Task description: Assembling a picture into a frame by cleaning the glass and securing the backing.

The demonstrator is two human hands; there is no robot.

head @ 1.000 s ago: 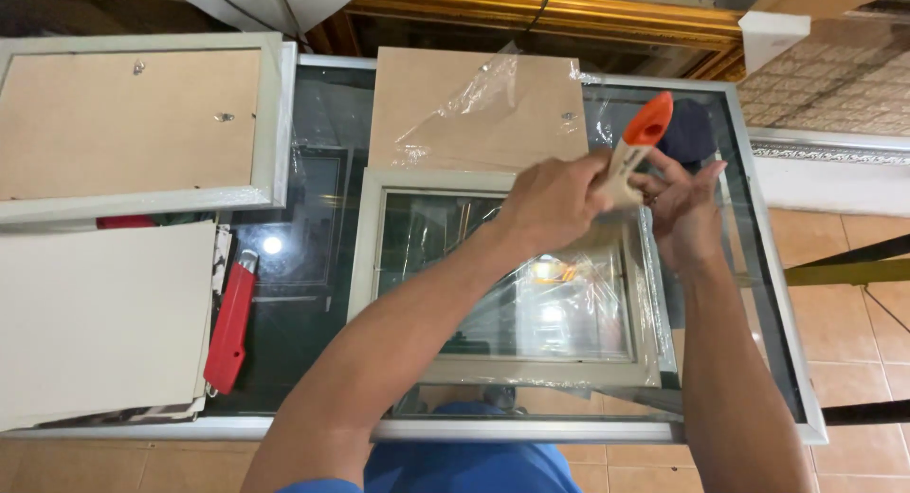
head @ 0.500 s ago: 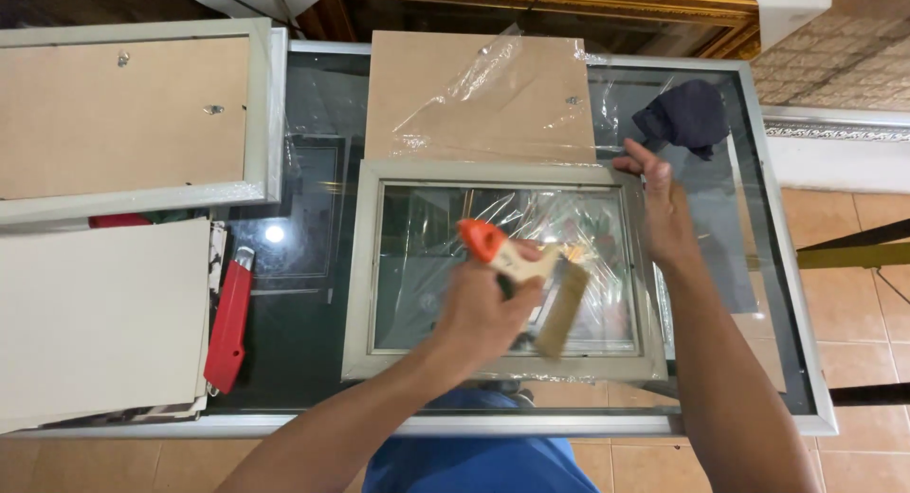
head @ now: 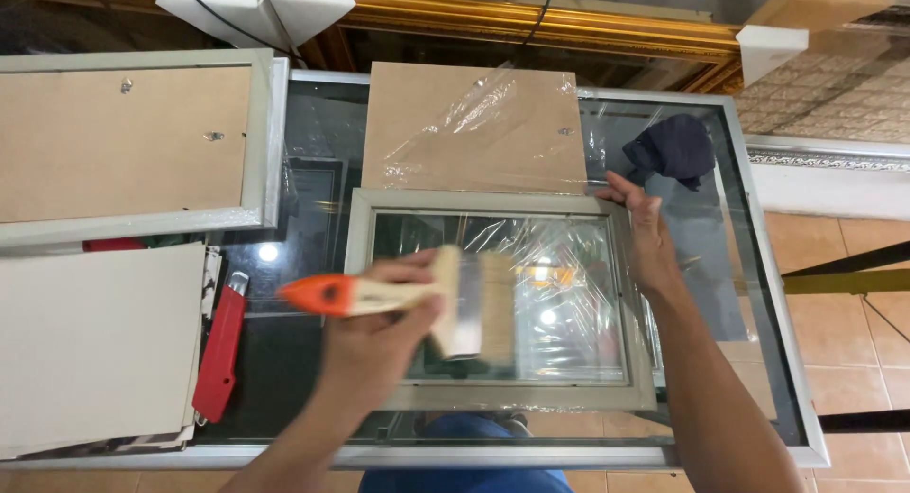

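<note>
Glass-top table (head: 313, 171) w/ metal rim, tiled floor (head: 834, 256); left hand (head: 379, 346) clenched round brush (head: 417, 299), right hand (head: 649, 237) flat & open on frame (head: 640, 360).

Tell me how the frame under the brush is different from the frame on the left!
The middle frame shows clear glass with shiny plastic film; the left frame shows only a brown backing board. The middle frame lies fully on the glass table, with the left hand holding a brush over it and the right hand on its edge. The left frame runs off the table's side, untouched. Both are pale grey rectangles.
</note>
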